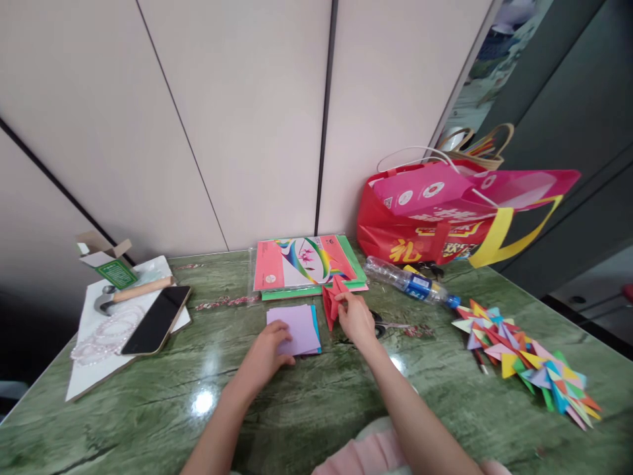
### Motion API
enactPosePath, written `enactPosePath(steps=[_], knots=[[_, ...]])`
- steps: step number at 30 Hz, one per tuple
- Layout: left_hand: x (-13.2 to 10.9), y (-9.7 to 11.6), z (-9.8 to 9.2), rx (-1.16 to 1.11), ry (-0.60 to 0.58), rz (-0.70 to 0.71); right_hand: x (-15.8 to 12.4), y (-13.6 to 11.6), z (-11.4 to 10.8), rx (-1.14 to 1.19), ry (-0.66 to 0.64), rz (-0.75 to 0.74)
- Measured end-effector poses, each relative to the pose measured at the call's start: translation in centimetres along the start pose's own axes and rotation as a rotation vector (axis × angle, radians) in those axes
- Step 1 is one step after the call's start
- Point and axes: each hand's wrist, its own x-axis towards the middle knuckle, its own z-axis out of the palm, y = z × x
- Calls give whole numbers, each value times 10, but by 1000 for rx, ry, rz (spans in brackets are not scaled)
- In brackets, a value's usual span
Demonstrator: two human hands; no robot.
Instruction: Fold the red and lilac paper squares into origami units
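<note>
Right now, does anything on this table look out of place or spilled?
The bottle lies on its side in front of the bag, though no spill shows. A hammer by the beads also seems odd company for coloured paper.

Location type: home interior, by appearance; the exact room cannot be determined. Indicators: a green marble-patterned table (pixel 306 396) extends beneath the fingers (pixel 281 328). Pale flat wall panels (pixel 247 119) stand upright beyond the fingers. Personal and household items share the surface: a smartphone (pixel 157 321) well to the left of the fingers, a plastic bottle (pixel 418 285) and a red gift bag (pixel 425 221) to their right.
</note>
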Motion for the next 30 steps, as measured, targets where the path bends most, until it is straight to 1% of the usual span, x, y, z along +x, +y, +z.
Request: enactPosePath(steps=[3,7,10,16,18,20,23,25,27,30], knots=[[-1,4,-4,6,-24,-16,-3,-3,-1,-53,-28,35],[-1,13,-10,17,-48,-4,-4,-2,2,-78,25,-9],[-2,14,-10,41,-31,29,-6,-1,6,-38,104,-87],[-2,9,-6,96,-4,71,-9,-5,8,131,320,-269],[-1,8,-5,101,21,89,-9,-8,6,225,334,-366],[0,6,-3,92,80,112,-10,-11,6,324,257,-455],[2,0,-1,65,251,130,-11,-14,8,434,57,-519],[3,-3,-3,48,383,121,-14,-16,10,478,-60,-530],[2,-2,-6,30,492,120,-16,-17,12,528,-144,-522],[1,3,-13,-5,582,143,-19,-19,13,651,-238,-457]])
